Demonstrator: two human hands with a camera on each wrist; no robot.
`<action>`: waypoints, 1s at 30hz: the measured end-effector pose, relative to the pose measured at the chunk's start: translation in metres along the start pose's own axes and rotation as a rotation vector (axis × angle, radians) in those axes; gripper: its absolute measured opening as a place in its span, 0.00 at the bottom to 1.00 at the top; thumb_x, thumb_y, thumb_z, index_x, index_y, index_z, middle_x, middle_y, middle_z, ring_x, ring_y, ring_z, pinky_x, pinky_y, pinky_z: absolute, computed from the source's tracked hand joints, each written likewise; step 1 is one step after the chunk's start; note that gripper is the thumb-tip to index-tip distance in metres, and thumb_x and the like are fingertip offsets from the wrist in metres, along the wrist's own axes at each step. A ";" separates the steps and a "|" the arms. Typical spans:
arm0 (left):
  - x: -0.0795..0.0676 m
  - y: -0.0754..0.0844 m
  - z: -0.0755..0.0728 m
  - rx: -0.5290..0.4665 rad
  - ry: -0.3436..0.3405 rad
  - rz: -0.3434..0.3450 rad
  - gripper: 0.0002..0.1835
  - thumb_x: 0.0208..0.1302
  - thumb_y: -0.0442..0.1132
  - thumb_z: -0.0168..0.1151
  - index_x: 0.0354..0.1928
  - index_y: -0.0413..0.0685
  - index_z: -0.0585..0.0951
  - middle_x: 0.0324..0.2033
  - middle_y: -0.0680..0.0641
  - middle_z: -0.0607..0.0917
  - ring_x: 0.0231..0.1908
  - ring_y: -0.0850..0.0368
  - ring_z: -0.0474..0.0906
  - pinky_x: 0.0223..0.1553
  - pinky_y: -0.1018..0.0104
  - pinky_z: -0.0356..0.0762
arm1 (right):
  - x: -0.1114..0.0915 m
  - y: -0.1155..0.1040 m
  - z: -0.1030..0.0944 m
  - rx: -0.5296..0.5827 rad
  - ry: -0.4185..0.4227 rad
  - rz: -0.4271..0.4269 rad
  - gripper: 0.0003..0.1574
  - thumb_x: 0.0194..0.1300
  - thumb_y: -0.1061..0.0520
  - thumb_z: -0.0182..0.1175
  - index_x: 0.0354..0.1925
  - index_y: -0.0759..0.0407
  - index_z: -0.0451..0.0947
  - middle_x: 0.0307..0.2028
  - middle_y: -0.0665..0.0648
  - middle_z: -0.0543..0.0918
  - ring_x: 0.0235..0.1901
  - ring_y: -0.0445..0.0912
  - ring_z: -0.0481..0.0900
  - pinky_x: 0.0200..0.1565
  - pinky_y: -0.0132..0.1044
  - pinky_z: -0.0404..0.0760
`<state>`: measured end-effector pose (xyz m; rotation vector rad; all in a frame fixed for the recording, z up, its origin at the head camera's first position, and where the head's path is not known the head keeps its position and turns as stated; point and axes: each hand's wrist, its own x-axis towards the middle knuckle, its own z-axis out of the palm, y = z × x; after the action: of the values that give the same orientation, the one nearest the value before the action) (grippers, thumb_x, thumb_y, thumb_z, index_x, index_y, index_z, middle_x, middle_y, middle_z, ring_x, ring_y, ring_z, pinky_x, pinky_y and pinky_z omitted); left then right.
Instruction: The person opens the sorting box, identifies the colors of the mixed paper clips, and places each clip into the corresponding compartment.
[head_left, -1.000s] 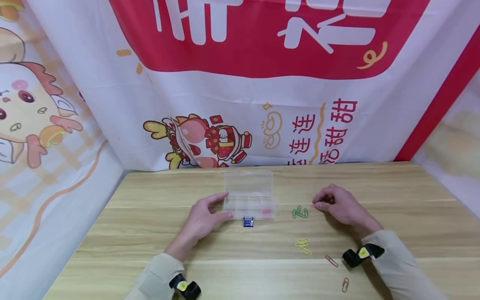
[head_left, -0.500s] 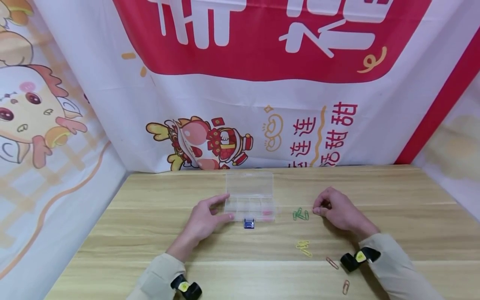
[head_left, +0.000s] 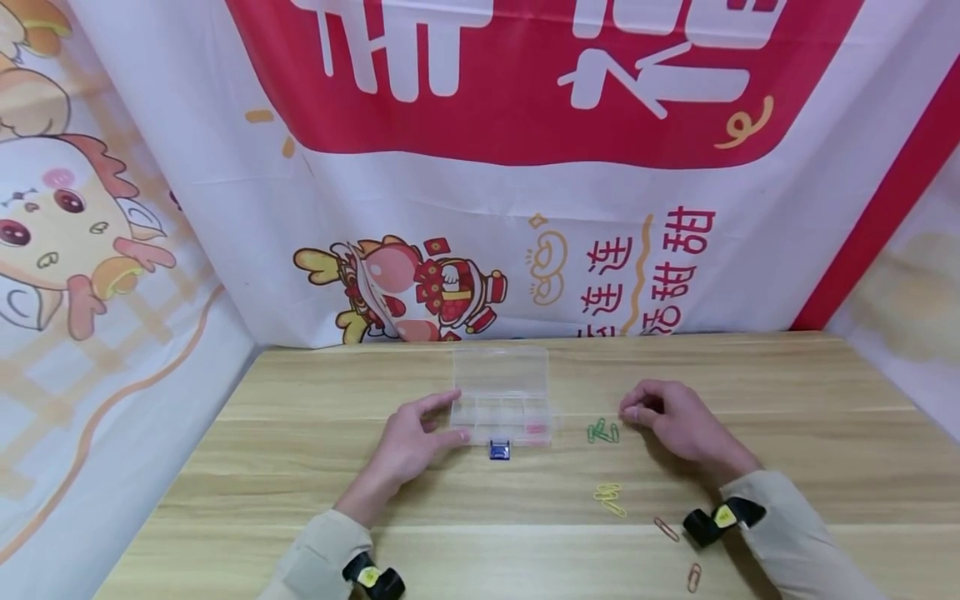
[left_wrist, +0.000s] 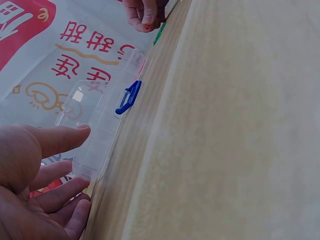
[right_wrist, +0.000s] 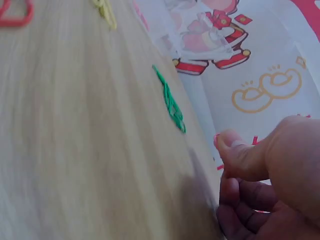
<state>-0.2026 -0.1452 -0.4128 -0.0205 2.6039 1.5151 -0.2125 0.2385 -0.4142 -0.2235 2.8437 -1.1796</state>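
A clear plastic compartment box [head_left: 501,417] stands with its lid [head_left: 501,372] raised and its blue latch [head_left: 499,450] hanging at the front. My left hand [head_left: 408,437] holds the box's left end, thumb at the front corner and index finger at the rear one. Pink paper clips [head_left: 536,429] lie in the right-hand compartments. To the right of the green paper clips [head_left: 603,431], my right hand [head_left: 671,417] pinches a small pink-red paper clip [right_wrist: 216,139] between thumb and index finger, most of it hidden by the fingertips.
Several yellow paper clips [head_left: 610,498] lie in front of the green ones. Nearer the right forearm are two red paper clips, one at an angle [head_left: 666,529] and one closer to the front [head_left: 694,577]. A printed cloth [head_left: 420,192] hangs behind the table [head_left: 315,383].
My right hand has drawn the pink-red paper clip back, then moved slightly left towards the green clips. My left hand stays at the box. The head view has shifted a little.
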 end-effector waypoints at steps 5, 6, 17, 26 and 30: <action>0.000 -0.001 0.000 -0.001 -0.002 -0.003 0.34 0.62 0.42 0.78 0.71 0.63 0.79 0.76 0.47 0.75 0.72 0.41 0.73 0.74 0.43 0.74 | -0.002 -0.013 0.002 0.061 0.038 -0.042 0.05 0.76 0.59 0.64 0.44 0.56 0.87 0.42 0.55 0.89 0.42 0.47 0.80 0.41 0.31 0.82; 0.000 -0.001 0.000 -0.001 -0.002 -0.003 0.34 0.62 0.42 0.78 0.71 0.63 0.79 0.76 0.48 0.75 0.72 0.41 0.73 0.74 0.43 0.75 | -0.002 -0.017 0.003 0.074 0.041 -0.052 0.06 0.76 0.59 0.64 0.44 0.57 0.87 0.42 0.55 0.89 0.41 0.47 0.80 0.40 0.30 0.81; -0.002 0.001 -0.002 0.010 -0.001 0.011 0.34 0.62 0.43 0.78 0.71 0.62 0.80 0.75 0.46 0.76 0.71 0.41 0.75 0.73 0.43 0.76 | 0.001 -0.064 0.022 0.127 0.003 -0.073 0.06 0.76 0.60 0.64 0.43 0.61 0.86 0.33 0.61 0.86 0.32 0.47 0.79 0.30 0.32 0.80; -0.001 0.000 -0.002 0.015 -0.001 0.010 0.34 0.62 0.43 0.79 0.71 0.62 0.80 0.74 0.47 0.77 0.70 0.41 0.76 0.73 0.44 0.76 | 0.005 -0.095 0.050 0.159 0.017 -0.074 0.03 0.71 0.60 0.69 0.38 0.58 0.88 0.32 0.56 0.87 0.31 0.45 0.80 0.30 0.31 0.80; -0.001 0.001 -0.001 0.010 -0.002 0.005 0.34 0.62 0.42 0.78 0.71 0.63 0.80 0.75 0.48 0.77 0.70 0.42 0.76 0.73 0.44 0.76 | 0.006 -0.099 0.059 0.131 0.029 -0.051 0.03 0.69 0.59 0.71 0.36 0.55 0.88 0.32 0.52 0.87 0.33 0.44 0.79 0.32 0.31 0.80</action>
<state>-0.2021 -0.1456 -0.4111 -0.0113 2.6117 1.5022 -0.2014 0.1271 -0.3861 -0.2763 2.7861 -1.3845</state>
